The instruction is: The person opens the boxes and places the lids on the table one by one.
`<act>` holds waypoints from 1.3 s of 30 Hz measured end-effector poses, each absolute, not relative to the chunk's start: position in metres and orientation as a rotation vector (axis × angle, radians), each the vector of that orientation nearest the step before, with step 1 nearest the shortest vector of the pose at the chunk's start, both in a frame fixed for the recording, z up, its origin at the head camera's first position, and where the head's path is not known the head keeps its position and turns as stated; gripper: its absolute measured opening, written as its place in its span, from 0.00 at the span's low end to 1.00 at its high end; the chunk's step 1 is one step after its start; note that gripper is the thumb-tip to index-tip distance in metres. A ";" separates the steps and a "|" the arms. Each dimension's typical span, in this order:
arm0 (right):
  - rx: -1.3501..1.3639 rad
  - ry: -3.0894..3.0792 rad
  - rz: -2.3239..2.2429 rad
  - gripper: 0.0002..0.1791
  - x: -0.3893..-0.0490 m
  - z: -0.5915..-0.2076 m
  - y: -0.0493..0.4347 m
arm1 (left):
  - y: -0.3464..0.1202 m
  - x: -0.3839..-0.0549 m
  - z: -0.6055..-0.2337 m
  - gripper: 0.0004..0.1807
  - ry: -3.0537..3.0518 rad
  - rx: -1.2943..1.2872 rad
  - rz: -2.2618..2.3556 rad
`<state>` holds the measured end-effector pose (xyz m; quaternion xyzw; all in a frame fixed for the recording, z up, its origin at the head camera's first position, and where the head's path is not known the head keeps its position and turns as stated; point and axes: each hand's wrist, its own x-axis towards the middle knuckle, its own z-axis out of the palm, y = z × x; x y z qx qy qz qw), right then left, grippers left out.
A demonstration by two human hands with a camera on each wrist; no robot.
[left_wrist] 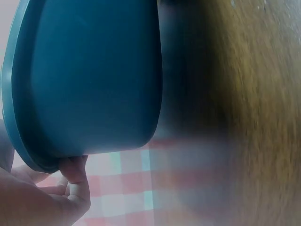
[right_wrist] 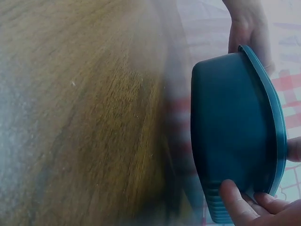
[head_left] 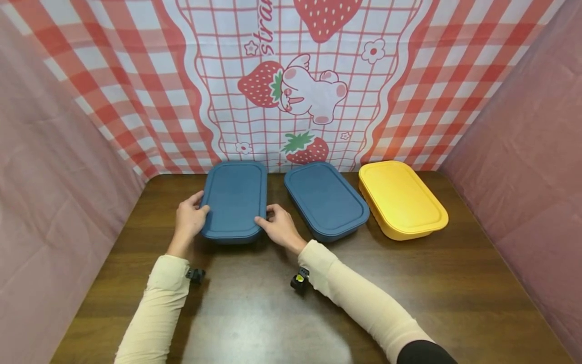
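Note:
A blue lidded storage box point(head_left: 235, 197) is held between both hands at the back left of the table. My left hand point(head_left: 190, 216) grips its left side, thumb over the lid's edge. On the opposite side my right hand point(head_left: 278, 226) grips near the front corner, thumb on the lid's rim. In the left wrist view the box's blue wall point(left_wrist: 94, 80) fills the upper left, with fingers under its rim. The right wrist view shows the box point(right_wrist: 230, 117) with right-hand fingers point(right_wrist: 233, 195) curled against its side and the left hand at the far end.
A second blue lidded box point(head_left: 325, 197) lies at an angle just right of the held one. Further right stands a yellow lidded box point(head_left: 402, 197). Behind the brown wooden table point(head_left: 254, 303) hangs a strawberry-print checked curtain point(head_left: 150, 91); pink cloth point(head_left: 514, 126) borders both sides.

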<state>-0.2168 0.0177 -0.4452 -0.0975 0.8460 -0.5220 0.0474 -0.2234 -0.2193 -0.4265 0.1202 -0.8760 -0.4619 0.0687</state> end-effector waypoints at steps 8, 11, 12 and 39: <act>-0.285 2.592 -1.605 0.22 -0.222 -0.450 0.006 | -0.228 -0.224 -0.428 0.29 -2.619 0.416 -1.444; -0.289 2.600 -1.608 0.21 -0.224 -0.453 0.003 | -0.230 -0.225 -0.430 0.29 -2.612 0.429 -1.464; -0.288 2.599 -1.607 0.21 -0.224 -0.454 0.002 | -0.230 -0.226 -0.431 0.29 -2.610 0.435 -1.470; -0.262 2.522 -1.619 0.23 -0.232 -0.465 -0.002 | -0.239 -0.229 -0.441 0.30 -2.575 0.438 -1.650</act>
